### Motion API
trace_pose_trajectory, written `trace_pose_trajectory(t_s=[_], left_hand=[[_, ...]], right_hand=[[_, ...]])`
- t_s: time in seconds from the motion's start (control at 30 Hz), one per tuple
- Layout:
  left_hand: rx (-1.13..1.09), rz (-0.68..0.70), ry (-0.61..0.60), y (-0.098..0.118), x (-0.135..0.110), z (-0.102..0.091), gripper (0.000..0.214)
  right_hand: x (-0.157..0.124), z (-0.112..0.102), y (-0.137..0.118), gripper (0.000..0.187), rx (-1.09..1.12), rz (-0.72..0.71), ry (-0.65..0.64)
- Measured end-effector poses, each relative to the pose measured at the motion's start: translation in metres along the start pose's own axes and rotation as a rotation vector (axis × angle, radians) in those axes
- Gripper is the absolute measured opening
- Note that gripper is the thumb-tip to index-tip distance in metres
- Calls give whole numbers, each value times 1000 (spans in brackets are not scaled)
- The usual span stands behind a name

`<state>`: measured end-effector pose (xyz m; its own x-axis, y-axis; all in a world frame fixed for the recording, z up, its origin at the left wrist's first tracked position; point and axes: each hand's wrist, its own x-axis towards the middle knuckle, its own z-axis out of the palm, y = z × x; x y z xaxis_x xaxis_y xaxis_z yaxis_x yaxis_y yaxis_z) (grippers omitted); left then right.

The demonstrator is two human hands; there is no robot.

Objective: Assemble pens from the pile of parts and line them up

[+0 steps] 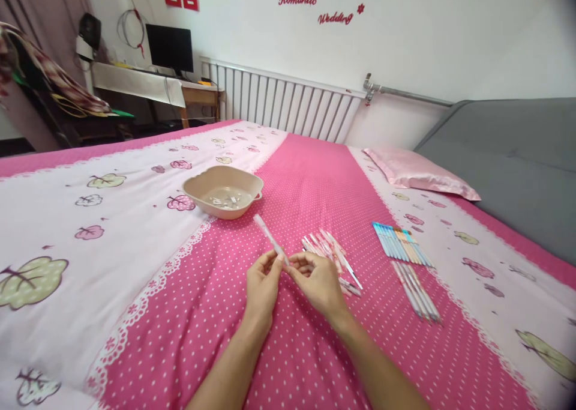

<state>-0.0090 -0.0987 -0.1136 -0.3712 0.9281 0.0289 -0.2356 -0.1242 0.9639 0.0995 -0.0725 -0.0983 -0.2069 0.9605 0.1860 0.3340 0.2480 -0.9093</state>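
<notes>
Both my hands meet over the pink dotted bed cover. My left hand pinches a slim white pen near its lower end, and the pen points up and away to the left. My right hand has its fingers curled and pinches the same end of the pen. Just beyond my right hand lies a loose heap of pink and white pens. A beige bowl with small white bits inside sits further off to the left.
A row of blue-capped pens and a row of pale pens lie to the right. A pink pillow and grey headboard are at the right. A radiator and a desk with a monitor stand beyond the bed.
</notes>
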Motion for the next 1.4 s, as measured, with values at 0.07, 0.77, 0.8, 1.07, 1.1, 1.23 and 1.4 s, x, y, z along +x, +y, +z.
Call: trace_pose_trajectory(t_s=[0.07,0.77,0.8,1.07,1.1,1.23,1.4], left_hand=[[179,114,7,-3,2,-2,37],[1543,560,-227,-29,-37,-18,67],[1549,568,-228,-28,-37,-18,66],[1553,571,-238,-23,-39,-16,66],[1554,566,-239,-23,-39,-16,66],[1551,559,-239,-23,-39,-15,66],[1548,545,-242,-22,-38,-14,66]], right_hand=[[2,1,4,20,10,0,27],[-104,-212,44,21,-420,542,705],[-104,-218,46,21,-442,594,702],[-93,-233,69,28,-526,862,634],[-92,-232,72,29,-534,873,624],[-86,-230,81,29,-562,886,590],[-80,-228,91,29,-595,884,564]])
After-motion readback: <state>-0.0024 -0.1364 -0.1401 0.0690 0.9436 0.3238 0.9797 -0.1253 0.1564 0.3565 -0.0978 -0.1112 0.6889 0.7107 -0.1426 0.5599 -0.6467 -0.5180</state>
